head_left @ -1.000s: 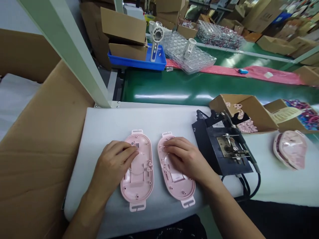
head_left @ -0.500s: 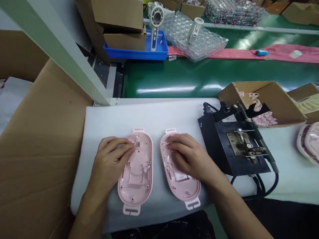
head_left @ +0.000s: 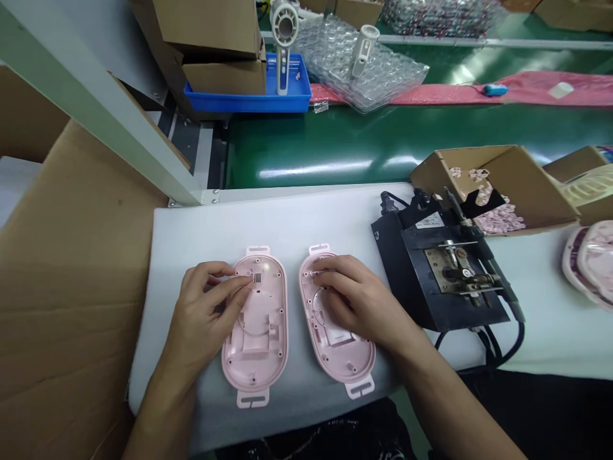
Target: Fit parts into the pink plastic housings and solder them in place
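Observation:
Two pink oval shells with slotted tabs at their ends lie side by side on the white table. Over the upper left part of the left shell [head_left: 261, 367], my left hand [head_left: 204, 313] is closed in a pinch, thumb and forefinger meeting near a small dark square. Whatever lies between those fingertips is too small to name. My right hand [head_left: 357, 297] rests over the upper part of the right shell [head_left: 342, 361], its fingers curled down inside. The right fingertips are partly hidden, and anything they hold cannot be made out.
A black metal device [head_left: 440, 268] with cables stands right of the shells. Behind it a cardboard box [head_left: 541, 185] holds small pink parts. A large carton [head_left: 71, 287] and a slanted post [head_left: 110, 108] border the left. A blue tray [head_left: 244, 103] sits at the back.
The small pink piece seen at the right side inside the left shell no longer shows there. Both hands stay over the shells; the whole view has shifted slightly.

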Demonstrator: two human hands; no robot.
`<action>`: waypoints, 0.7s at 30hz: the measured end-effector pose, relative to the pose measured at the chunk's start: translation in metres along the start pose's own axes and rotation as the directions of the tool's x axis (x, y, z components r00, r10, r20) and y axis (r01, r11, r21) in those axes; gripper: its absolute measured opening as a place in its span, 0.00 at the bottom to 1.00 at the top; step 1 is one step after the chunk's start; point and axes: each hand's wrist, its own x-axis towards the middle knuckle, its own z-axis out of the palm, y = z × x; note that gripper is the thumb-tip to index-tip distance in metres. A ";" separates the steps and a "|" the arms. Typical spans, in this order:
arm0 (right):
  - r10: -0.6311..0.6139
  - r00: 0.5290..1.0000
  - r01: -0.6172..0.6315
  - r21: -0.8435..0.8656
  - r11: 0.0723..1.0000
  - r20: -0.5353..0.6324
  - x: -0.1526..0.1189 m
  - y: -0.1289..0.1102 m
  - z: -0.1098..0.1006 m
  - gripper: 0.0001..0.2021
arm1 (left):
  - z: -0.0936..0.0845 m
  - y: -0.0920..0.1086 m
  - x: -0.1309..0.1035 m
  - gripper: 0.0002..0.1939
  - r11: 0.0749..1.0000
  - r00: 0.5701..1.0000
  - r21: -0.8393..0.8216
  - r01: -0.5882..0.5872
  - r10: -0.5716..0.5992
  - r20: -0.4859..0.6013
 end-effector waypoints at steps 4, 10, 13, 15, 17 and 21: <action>0.002 0.999 -0.003 -0.025 1.000 -0.039 0.000 0.000 0.000 0.15 | 0.003 0.001 0.003 0.08 0.999 0.999 0.033 0.036 -0.037 0.013; 0.019 0.999 -0.020 -0.042 0.999 -0.043 0.002 -0.002 0.000 0.17 | 0.006 0.003 0.012 0.08 0.945 0.947 -0.079 0.316 -0.310 0.084; 0.060 0.993 -0.063 -0.032 0.998 -0.098 0.003 -0.001 0.002 0.20 | 0.003 0.003 0.018 0.09 0.918 0.913 -0.044 0.395 -0.387 0.129; 0.096 0.986 -0.111 -0.105 0.988 -0.139 0.002 0.000 0.003 0.19 | -0.001 0.003 0.023 0.14 0.885 0.873 0.001 0.465 -0.459 0.164; 0.138 0.979 -0.164 -0.179 0.970 -0.152 0.002 0.000 0.005 0.19 | -0.003 0.005 0.032 0.21 0.849 0.828 0.014 0.529 -0.519 0.213; 0.231 0.959 -0.254 -0.144 0.956 -0.162 0.002 0.004 0.007 0.24 | -0.006 0.013 0.049 0.33 0.820 0.780 0.000 0.572 -0.545 0.308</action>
